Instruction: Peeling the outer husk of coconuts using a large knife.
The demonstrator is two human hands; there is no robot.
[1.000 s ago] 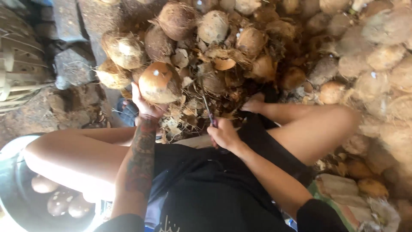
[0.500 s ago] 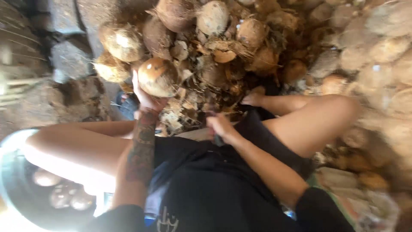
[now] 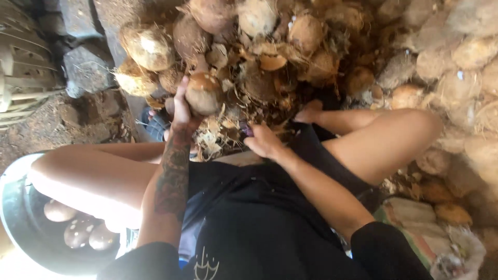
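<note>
Change: since 0.5 s ago the left hand has brought its coconut lower and nearer the lap, while the right hand sits at much the same spot by the knees.
Heap: a big pile of husked coconuts fills the far side and runs down the right, with torn husk scraps strewn at its foot.
Person: seated low with bare legs apart, dark shorts, a tattooed left forearm.
Basin: a round metal basin at the lower left holds 3 pale peeled coconuts.
Basket: a slatted basket stands at the far left, well apart from the hands.
Coconut in hand: brown with a pale cap, held up above the scraps, just in front of the heap.
Left grip: fingers wrapped round the nut from below, holding it firmly.
Right grip: curled low among the scraps near something small and purplish; I cannot tell whether it holds anything.
Doing it well: my judgement is that the nut wants a steady seat in the palm, fingertips kept off the face being worked, and husk shed onto the scrap pile rather than the lap.
</note>
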